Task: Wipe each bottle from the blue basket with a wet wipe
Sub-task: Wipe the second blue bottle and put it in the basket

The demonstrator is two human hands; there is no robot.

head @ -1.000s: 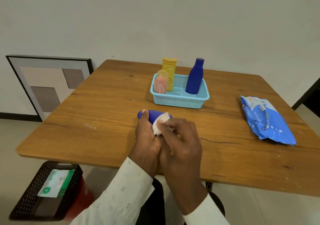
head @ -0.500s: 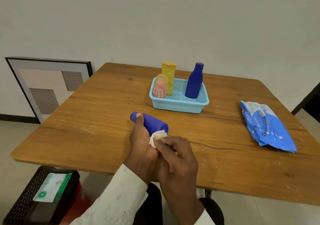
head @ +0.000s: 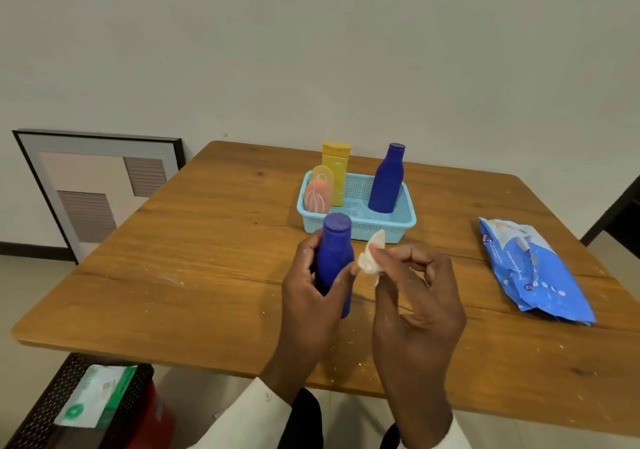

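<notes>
Left hand (head: 311, 296) wrapped around a blue bottle (head: 334, 261), held upright above the wooden table (head: 207, 275), just in front of the blue basket (head: 360, 227), cap up. Right hand (head: 415, 303) pinches a crumpled white wet wipe (head: 371, 256) between thumb and fingertips, just right of the bottle's shoulder; can't tell if the wipe touches it. In the basket: second blue bottle (head: 386, 178) upright at its right side, yellow bottle (head: 335, 171) at back left, small peach bottle (head: 318, 194) at front left. Blue wipes pack (head: 530, 268) lies flat well right of the basket. Black crate (head: 52, 403) on the floor, below the table's near-left edge.
</notes>
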